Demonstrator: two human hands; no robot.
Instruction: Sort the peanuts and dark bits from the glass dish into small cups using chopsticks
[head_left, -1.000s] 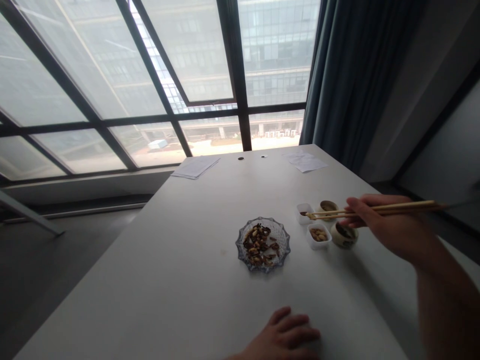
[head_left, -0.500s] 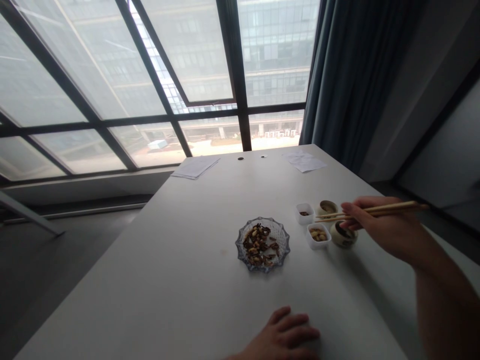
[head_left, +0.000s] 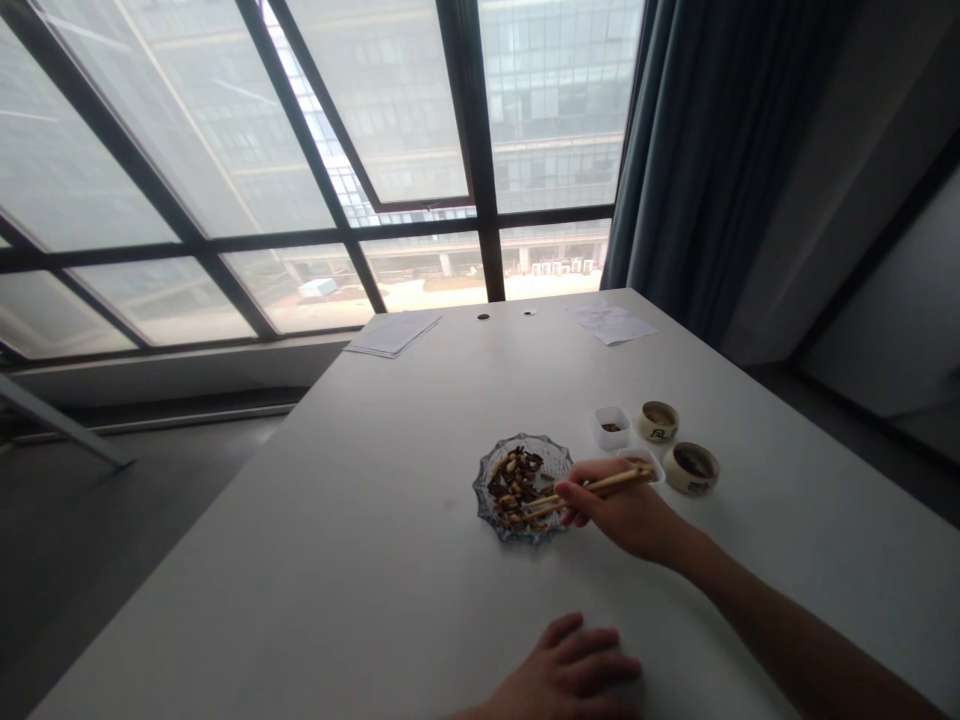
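A white table point(head_left: 360, 480) runs from where I stand towards a tall, dark-framed window point(head_left: 405, 110), with pale buildings beyond it. A blue curtain point(head_left: 675, 180) hangs at the right of the glass, and grey floor point(head_left: 202, 470) shows at the left, with a slanting metal leg point(head_left: 67, 425). Papers point(head_left: 394, 334) lie at the table's far left corner, and loose sheets point(head_left: 615, 325) near the far right one.

The clear, scalloped bowl point(head_left: 556, 460) sits near the middle, holding dark and pale pieces point(head_left: 517, 480). The right hand point(head_left: 626, 515) is closed around chopsticks point(head_left: 615, 483), their tips down in the bowl; whether they pinch a piece I can't tell. The left hand point(head_left: 570, 670) lies palm down on the near part of the table, fingers loosely spread.

Right of the bowl stand two tubs, the far one point(head_left: 611, 420) in full view, the near one point(head_left: 655, 476) partly behind the right hand. Beside them are a far cup point(head_left: 658, 434) and a near cup point(head_left: 686, 484), each with dark, character-like marks too small to read surely.

A broad stretch of tabletop separates the bowl from the left edge; the cups stand nearer the right edge.
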